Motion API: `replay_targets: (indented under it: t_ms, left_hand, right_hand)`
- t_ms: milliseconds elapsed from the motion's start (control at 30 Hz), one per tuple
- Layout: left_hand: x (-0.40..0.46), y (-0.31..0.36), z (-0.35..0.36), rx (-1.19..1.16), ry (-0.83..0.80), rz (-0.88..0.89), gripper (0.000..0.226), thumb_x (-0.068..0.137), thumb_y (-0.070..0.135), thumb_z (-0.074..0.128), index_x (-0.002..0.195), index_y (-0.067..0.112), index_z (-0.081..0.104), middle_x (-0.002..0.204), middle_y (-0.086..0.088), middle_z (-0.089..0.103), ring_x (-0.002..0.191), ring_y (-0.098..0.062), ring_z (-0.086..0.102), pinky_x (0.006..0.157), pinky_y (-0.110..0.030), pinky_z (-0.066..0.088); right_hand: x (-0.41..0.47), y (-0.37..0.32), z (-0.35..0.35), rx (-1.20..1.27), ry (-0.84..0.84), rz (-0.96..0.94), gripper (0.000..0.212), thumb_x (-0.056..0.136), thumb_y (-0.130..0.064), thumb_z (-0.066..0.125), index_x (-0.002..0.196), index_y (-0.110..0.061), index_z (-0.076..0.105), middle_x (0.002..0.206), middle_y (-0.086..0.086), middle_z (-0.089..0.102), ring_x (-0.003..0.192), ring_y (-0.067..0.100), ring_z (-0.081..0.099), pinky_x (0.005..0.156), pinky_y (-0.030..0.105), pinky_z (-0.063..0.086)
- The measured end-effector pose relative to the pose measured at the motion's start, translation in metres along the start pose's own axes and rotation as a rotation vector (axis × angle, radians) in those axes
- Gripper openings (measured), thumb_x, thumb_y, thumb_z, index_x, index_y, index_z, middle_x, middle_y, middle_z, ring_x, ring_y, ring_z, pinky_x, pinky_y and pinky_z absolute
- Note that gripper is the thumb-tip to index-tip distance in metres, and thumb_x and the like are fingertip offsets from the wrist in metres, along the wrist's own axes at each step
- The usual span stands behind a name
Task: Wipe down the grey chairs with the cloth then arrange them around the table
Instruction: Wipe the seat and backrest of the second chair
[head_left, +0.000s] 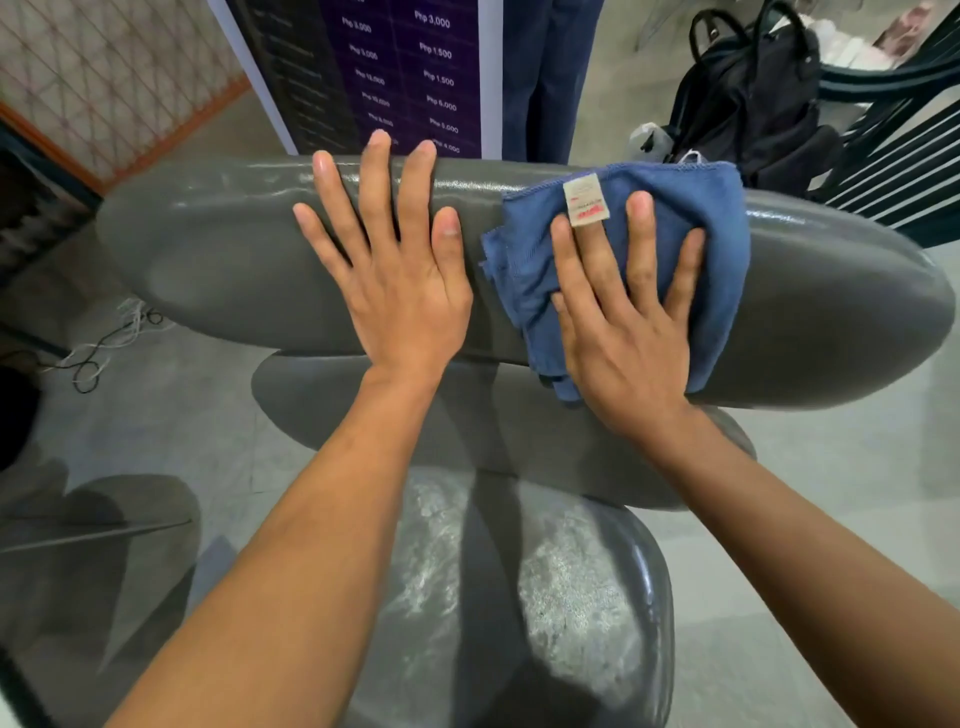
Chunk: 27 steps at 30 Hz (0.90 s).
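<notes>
Grey chair (208, 249) backrest mid-wipe; our right hand (623, 322) pressed blue cloth (717, 218) flat, left hand (395, 280) open, bracing. Seat unwiped, we judged; arranging undone.

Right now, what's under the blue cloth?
The blue cloth lies on the grey chair back, pressed flat by the right hand. The patch of chair beneath it is covered, so I can't see it.

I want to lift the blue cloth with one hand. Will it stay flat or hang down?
The cloth probably hangs limp: it drapes over the chair back in soft folds. It looks light, and likely grips rather than slides.
</notes>
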<state>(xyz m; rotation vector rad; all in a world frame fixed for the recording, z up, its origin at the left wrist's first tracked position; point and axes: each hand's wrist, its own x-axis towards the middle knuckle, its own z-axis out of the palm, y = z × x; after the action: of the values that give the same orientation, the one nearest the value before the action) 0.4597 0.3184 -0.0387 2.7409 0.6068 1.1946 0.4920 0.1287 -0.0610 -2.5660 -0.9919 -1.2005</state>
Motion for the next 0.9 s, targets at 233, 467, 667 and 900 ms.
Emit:
replay_targets:
  t_ms: [233,467,667,900]
  left_hand:
    - [0.000,-0.001,0.003,0.018,0.029,0.019,0.052,0.108,0.038,0.023,0.152,0.023,0.045,0.160,-0.010,0.040,0.149,-0.048,0.027,0.121,-0.067,0.014]
    - [-0.002,-0.005,-0.008,0.037,-0.014,0.057,0.052,0.109,0.040,0.025,0.155,0.022,0.041,0.162,-0.009,0.037,0.151,-0.045,0.026,0.122,-0.065,0.015]
    - [-0.014,-0.008,-0.019,-0.110,-0.021,0.053,0.048,0.110,0.030,0.041,0.156,0.017,0.040,0.164,-0.012,0.033,0.153,-0.045,0.019,0.123,-0.062,0.012]
    - [-0.125,0.030,-0.020,-0.652,-0.154,-0.339,0.048,0.102,0.011,0.057,0.149,0.012,0.049,0.157,-0.008,0.038,0.148,-0.019,0.035,0.121,-0.041,0.031]
  right_hand:
    - [-0.070,0.018,0.019,-0.159,-0.311,-0.607,0.073,0.094,-0.010,0.037,0.154,0.013,0.000,0.164,0.025,-0.006,0.151,0.041,-0.024,0.123,0.049,-0.017]
    - [-0.025,0.022,-0.012,0.065,-0.288,-0.344,0.073,0.087,-0.009,0.048,0.156,-0.002,0.027,0.167,0.012,0.019,0.156,0.030,-0.001,0.122,0.041,-0.019]
    - [-0.011,0.009,-0.012,0.011,-0.120,-0.281,0.055,0.106,-0.016,0.047,0.156,-0.003,0.030,0.165,0.016,0.026,0.151,0.042,0.022,0.122,0.048,-0.019]
    - [-0.015,0.021,-0.026,0.500,-0.039,-0.168,0.038,0.108,-0.011,0.036,0.135,0.001,0.061,0.144,0.026,0.050,0.142,0.045,0.040,0.124,0.052,0.017]
